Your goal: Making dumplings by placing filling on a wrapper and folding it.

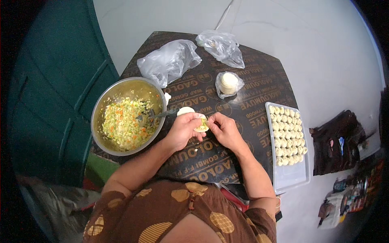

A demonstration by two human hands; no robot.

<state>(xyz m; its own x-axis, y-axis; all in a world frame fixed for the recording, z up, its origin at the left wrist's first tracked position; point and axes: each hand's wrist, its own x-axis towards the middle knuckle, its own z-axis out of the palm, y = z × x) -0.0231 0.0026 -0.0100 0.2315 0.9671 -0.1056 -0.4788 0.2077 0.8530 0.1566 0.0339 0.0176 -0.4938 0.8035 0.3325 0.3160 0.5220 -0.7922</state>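
My left hand holds a round dough wrapper with chopped vegetable filling on it. The thumb and fingers of my right hand pinch the wrapper's right edge. Just beyond my left hand lies another pale wrapper. To the left stands a steel bowl with a chopped vegetable mix, and a dark-handled utensil leans over its rim. A stack of round wrappers sits in an open plastic bag farther back. On the right, a plastic tray carries rows of pleated dumplings.
Two crumpled clear plastic bags lie at the back of the dark printed board table. Behind it is a pale wall or floor surface; a green panel stands left. Dark cloth is at the far right.
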